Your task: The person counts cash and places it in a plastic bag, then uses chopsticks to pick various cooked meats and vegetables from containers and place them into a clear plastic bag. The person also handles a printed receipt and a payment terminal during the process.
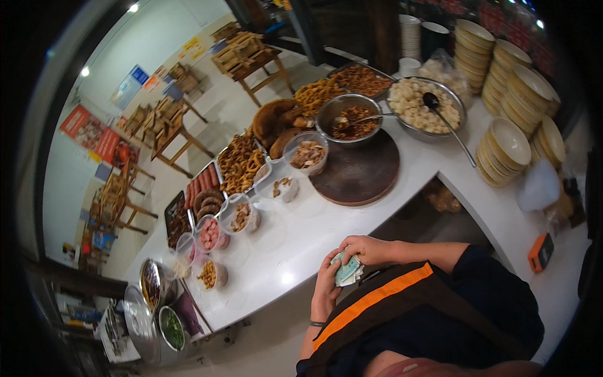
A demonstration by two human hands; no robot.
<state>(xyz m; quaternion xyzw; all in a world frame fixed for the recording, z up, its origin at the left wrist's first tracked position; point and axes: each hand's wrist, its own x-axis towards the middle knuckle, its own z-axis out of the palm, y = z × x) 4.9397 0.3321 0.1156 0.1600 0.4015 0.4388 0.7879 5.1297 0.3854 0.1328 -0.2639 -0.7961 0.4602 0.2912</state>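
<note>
Close in front of my apron, a small folded bunch of greenish banknotes is held between both hands. My left hand, with a dark band at its wrist, closes round the left side of the notes. My right hand comes in from the right, its fingers curled over their upper edge. Some fingertips are hidden behind the notes and the other hand. Just beyond my hands runs the edge of the white counter.
A round dark chopping board lies on the counter beside a metal bowl of red sauce. Several clear tubs and trays of cooked food line the far side. Stacked bowls stand right, near an orange-and-black device.
</note>
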